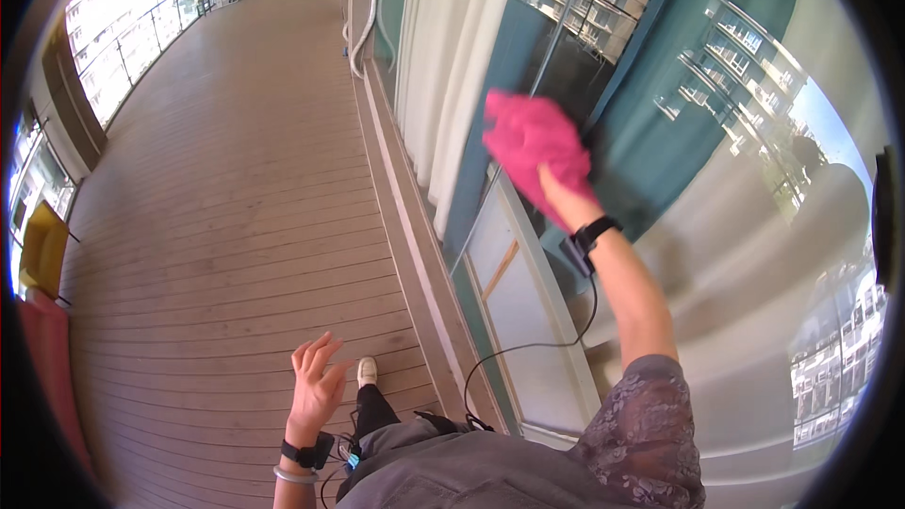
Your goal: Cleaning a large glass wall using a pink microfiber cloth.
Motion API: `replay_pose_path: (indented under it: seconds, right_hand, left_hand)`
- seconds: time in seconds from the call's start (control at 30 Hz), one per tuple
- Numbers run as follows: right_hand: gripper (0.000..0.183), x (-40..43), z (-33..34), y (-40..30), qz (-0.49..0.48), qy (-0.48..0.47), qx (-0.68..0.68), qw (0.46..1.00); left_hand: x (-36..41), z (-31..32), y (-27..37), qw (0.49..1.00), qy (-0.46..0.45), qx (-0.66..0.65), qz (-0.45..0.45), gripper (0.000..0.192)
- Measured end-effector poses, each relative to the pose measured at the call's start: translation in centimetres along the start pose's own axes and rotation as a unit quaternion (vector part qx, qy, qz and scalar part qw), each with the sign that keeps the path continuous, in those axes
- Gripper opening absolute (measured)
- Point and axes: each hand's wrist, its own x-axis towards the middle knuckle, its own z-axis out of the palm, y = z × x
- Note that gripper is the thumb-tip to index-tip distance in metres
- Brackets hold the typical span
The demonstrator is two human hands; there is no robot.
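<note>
A bright pink cloth [534, 138] lies over my right hand [555, 191], which holds it up at the large glass window [622, 177]. Most of that hand is hidden under the cloth, and its fingers do not show. Whether the cloth presses on the pane is hard to tell. My left hand [318, 375] hangs over the deck with its fingers apart and nothing in it. Behind the glass are white curtains [452, 49], teal curtains [679, 99] and a pale framed panel [530, 297].
Plank decking [233, 205] stretches ahead beside a raised sill [406, 254]. From the black band on my right wrist a cable [523, 346] loops to my waist. A yellow chair [44, 251] and red fabric [46, 346] stand at left. A white hose [369, 21] runs along the wall.
</note>
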Motion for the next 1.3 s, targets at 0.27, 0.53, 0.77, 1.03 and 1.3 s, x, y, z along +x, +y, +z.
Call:
replay_pose_path:
  seconds: [0.27,0.53,0.77,1.03,1.3]
  right_hand:
    - [0.041,9.1,8.5,-9.5,0.039,0.095,-0.154,0.983]
    - [0.055,-5.9,15.4,2.0,0.282,-0.157,-0.055,0.945]
    - [0.066,9.1,10.2,-10.5,0.324,-0.055,-0.112,0.938]
    - [0.048,39.4,-5.7,-28.1,-0.03,0.132,-0.488,0.862]
    - [0.05,41.2,5.0,-26.2,-0.073,0.185,-0.875,0.44]
  left_hand:
    - [4.4,1.3,-4.8,0.998,-0.05,-0.019,0.036,0.027]
    - [9.1,1.2,-15.4,0.995,-0.07,-0.001,0.069,0.026]
    - [12.8,-0.1,-24.0,0.995,-0.058,-0.013,0.085,0.025]
    - [14.7,2.0,-28.6,0.99,-0.112,-0.024,0.086,0.025]
    - [16.3,2.1,-31.8,0.993,-0.105,-0.014,0.061,0.024]
